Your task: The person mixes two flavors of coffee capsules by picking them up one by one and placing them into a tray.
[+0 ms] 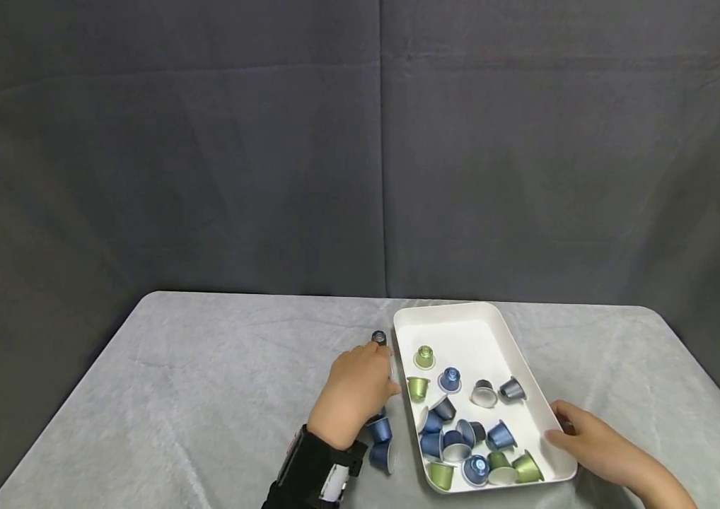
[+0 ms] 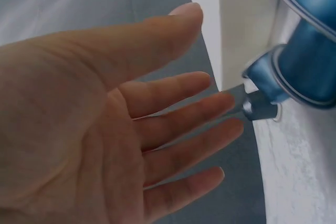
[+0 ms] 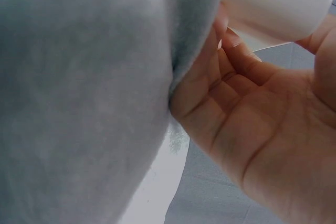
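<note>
A white rectangular tray (image 1: 455, 326) lies on the table, holding several blue, green and dark coffee capsules, mostly in its nearer half. At its lower right corner my right hand (image 1: 602, 444) grips the wall; in the right wrist view the fingers reach beneath the white tray (image 3: 283, 3). My left hand (image 1: 360, 385) is over a row of loose capsules beside the tray's left wall. Its fingers are extended and hold nothing in the left wrist view, close to blue capsules (image 2: 315, 51). A dark capsule (image 1: 379, 337) shows beyond that hand, and a blue capsule (image 1: 380, 457) nearer; others are partly hidden.
A light grey cloth covers the table (image 1: 207, 367), with rounded far corners. Behind it hangs a dark grey curtain (image 1: 271, 177). Inside the tray, a green capsule (image 1: 424, 358) stands farthest back. A black wrist strap (image 1: 315, 470) is on the left wrist.
</note>
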### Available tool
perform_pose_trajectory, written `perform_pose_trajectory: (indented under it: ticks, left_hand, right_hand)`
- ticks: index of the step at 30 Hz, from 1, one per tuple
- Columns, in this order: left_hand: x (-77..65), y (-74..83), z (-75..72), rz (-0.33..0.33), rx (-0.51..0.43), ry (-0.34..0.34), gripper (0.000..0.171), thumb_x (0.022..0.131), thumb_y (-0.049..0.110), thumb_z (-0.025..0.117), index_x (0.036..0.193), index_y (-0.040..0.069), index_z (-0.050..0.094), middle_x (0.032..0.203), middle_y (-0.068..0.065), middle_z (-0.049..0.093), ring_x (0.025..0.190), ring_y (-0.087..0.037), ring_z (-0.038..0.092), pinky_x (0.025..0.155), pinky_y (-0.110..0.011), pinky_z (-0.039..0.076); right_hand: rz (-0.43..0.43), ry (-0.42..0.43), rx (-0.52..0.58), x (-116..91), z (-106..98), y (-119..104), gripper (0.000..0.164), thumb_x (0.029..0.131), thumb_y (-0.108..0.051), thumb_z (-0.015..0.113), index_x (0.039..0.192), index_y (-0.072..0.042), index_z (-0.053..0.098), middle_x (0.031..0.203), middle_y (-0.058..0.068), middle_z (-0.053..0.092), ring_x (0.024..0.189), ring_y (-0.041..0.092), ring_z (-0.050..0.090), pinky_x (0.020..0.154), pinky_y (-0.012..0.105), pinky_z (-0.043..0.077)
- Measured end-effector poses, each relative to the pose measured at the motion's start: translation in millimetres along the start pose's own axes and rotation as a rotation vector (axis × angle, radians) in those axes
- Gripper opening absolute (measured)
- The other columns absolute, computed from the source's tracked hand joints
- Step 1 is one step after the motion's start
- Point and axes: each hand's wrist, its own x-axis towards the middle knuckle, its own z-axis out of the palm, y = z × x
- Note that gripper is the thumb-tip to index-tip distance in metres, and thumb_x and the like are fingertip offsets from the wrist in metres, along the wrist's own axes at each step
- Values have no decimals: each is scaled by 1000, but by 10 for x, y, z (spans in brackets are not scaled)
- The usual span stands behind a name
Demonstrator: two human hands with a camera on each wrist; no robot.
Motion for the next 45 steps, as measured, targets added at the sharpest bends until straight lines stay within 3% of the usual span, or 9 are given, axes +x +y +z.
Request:
perform_pose_trajectory:
  ticks: [6, 15, 22, 28, 45]
  left_hand:
    - [40, -70, 61, -45, -10, -45, 48, 87, 31, 76, 122, 1, 65, 109, -13, 66, 97, -29, 64, 81, -40, 52]
    - [100, -85, 200, -22, -19, -35, 44, 86, 28, 78, 118, 1, 67, 105, -13, 67, 94, -30, 65, 77, -40, 52]
    - [106, -90, 312, -9, 12, -36, 34, 81, 28, 82, 103, 5, 69, 99, -11, 67, 83, -28, 66, 70, -39, 52]
    - [109, -90, 332, 5, 36, -19, 30, 82, 25, 82, 98, 3, 69, 96, -11, 64, 82, -27, 64, 69, -38, 52]
    - [126, -106, 340, 3, 31, 19, 27, 81, 24, 82, 92, 4, 68, 95, -12, 65, 81, -27, 64, 67, -39, 51]
  right_hand:
    - [7, -11, 21, -2, -17, -8, 30, 95, -4, 59, 118, 15, 54, 108, 18, 65, 97, 27, 63, 75, 37, 54]
    - [12, -16, 52, -5, -20, -26, 30, 94, -3, 59, 118, 15, 53, 109, 19, 65, 99, 31, 64, 77, 42, 54]
    - [11, -18, 58, -2, -17, -9, 30, 94, -3, 59, 117, 15, 54, 107, 17, 65, 97, 29, 64, 76, 40, 54]
    - [-18, -22, 49, -5, -22, 11, 30, 94, -3, 59, 117, 15, 54, 107, 17, 65, 95, 27, 63, 72, 34, 54]
    - [-13, -35, 55, -12, -36, 0, 32, 95, -4, 59, 119, 16, 53, 109, 16, 65, 96, 25, 63, 73, 33, 53]
